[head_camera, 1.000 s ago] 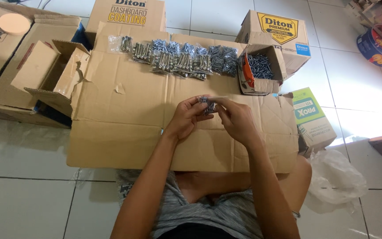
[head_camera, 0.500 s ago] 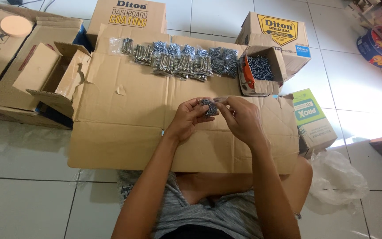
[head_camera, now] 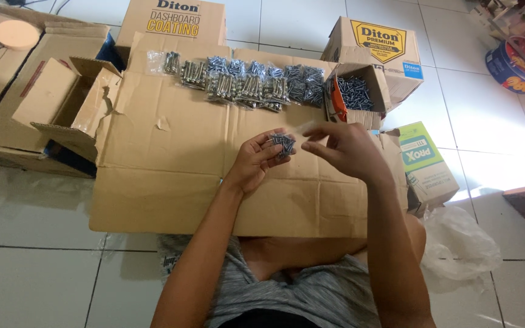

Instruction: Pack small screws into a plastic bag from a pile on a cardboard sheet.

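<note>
Pinching a small clear bag of grey metal screws (head_camera: 283, 143), the left hand (head_camera: 259, 163) holds on; the right hand (head_camera: 347, 150) has drawn slightly away, fingers loosely spread above the flattened brown cardboard sheet (head_camera: 165, 170).

Home floor used as packing spot, or small shop back room; cannot tell which. White glazed floor tiles (head_camera: 287, 24) all round. Flattened brown cardboard sheet (head_camera: 171, 164) as work mat. Printed brown cartons (head_camera: 174, 18) at 12 o'clock, clear packets of grey metal screws (head_camera: 244, 85) below them.
</note>
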